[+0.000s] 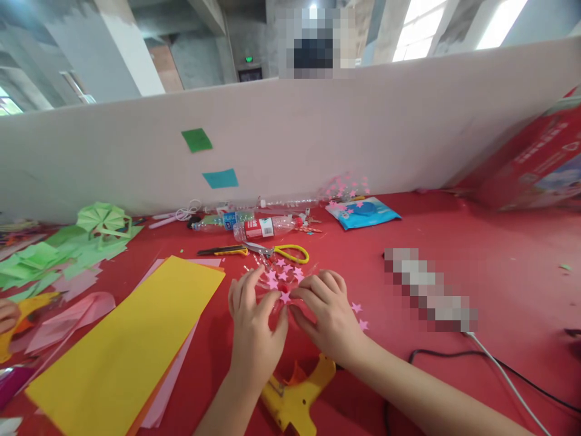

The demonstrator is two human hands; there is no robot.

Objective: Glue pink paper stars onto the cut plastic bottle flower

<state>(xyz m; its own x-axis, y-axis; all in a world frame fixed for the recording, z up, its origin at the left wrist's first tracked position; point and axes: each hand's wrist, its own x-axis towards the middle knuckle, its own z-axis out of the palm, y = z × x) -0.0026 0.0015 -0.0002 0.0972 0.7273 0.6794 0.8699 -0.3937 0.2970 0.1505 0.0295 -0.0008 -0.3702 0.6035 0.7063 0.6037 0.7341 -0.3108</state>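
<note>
A small pink paper star [285, 297] sits between the fingertips of my two hands, over a clear plastic piece [261, 293] that bears several more pink stars. My left hand [256, 315] has its thumb and index finger bent in at the star's left side. From the right, my right hand [323, 309] pinches the star's edge between thumb and index finger. Below my hands lies a yellow hot glue gun [295, 399], partly hidden by my wrists. Two loose pink stars [360, 317] rest on the red table to the right of my right hand.
Yellow-handled scissors [292, 253] and a utility knife [223, 251] lie beyond my hands, before plastic bottles [265, 227]. Yellow paper [131, 345] and green paper pieces [102, 221] are at left, near another person's hand [8, 315]. Cables [508, 369] cross the right side.
</note>
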